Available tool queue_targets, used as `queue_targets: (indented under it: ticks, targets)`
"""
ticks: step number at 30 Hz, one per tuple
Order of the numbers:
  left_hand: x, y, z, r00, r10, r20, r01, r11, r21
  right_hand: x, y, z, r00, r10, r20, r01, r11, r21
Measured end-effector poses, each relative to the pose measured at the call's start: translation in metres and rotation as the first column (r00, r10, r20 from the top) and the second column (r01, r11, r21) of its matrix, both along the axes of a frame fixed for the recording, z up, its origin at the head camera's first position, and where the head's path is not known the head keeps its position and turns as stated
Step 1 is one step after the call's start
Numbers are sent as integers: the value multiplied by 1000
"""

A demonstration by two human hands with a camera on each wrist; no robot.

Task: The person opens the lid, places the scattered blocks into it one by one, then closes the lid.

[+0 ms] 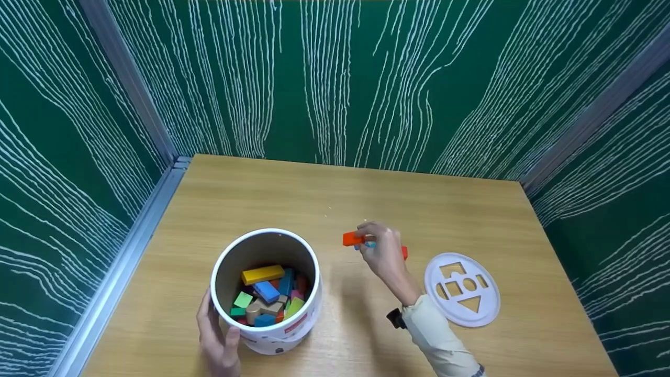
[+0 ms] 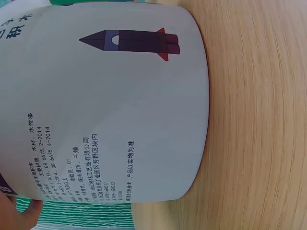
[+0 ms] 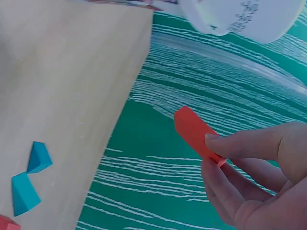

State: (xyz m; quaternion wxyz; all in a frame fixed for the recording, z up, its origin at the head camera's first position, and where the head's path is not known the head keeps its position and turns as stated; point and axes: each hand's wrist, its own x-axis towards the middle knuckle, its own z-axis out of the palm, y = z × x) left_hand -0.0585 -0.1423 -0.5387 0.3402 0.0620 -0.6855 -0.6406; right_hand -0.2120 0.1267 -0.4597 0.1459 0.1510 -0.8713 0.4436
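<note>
A white bucket (image 1: 309, 309) full of coloured wooden blocks (image 1: 261, 275) stands on the table. My left hand (image 1: 220, 340) holds its near left side, with fingers and thumb spread round the outer wall. In the left wrist view the bucket's printed wall (image 2: 120, 96) fills much of the picture; only a bit of that hand shows at the lower left corner. Right of the bucket, my right hand (image 1: 384, 251) pinches a red-orange block (image 3: 194, 134) between thumb and fingers. Beneath and behind this hand, teal blocks (image 3: 26, 194) and another red block (image 1: 404, 252) are partly hidden.
A white lid with shaped cut-outs (image 1: 487, 303) lies flat to the right of my right forearm. The wooden table (image 1: 335, 193) is bounded by green panels (image 1: 288, 78) with wavy white lines. A metal rail (image 1: 125, 272) runs along the left edge.
</note>
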Motion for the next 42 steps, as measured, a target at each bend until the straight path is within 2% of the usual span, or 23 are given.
queue_targets:
  ticks: [8, 15, 21, 23, 29, 30, 36, 42]
  targets:
    - [3, 2, 6, 994, 24, 106, -24, 1000, 1, 14, -8, 24, 991, 20, -133, -17, 1000, 23]
    - [3, 3, 8, 990, 38, 133, -38, 999, 2, 31, -15, 45, 989, 21, -146, -7, 996, 93]
    - [4, 3, 9, 987, 46, 156, -50, 999, 22, 44, -23, 59, 986, 53, -156, -35, 993, 114]
    - [3, 4, 9, 985, 47, 167, -52, 998, 23, 46, -26, 61, 982, 72, -175, -53, 993, 108]
    - [1, 2, 5, 996, 22, 83, -25, 999, 34, 52, -35, 64, 958, 136, -252, -112, 988, 106]
    - [1, 2, 5, 997, 19, 74, -22, 999, 37, 54, -37, 64, 957, 145, -252, -120, 987, 109]
    - [1, 2, 6, 993, 29, 117, -33, 999, 29, 60, -48, 64, 958, 203, -203, -176, 974, 142]
    - [1, 2, 6, 993, 24, 120, -26, 999, 20, 62, -61, 60, 951, 262, -164, -234, 957, 173]
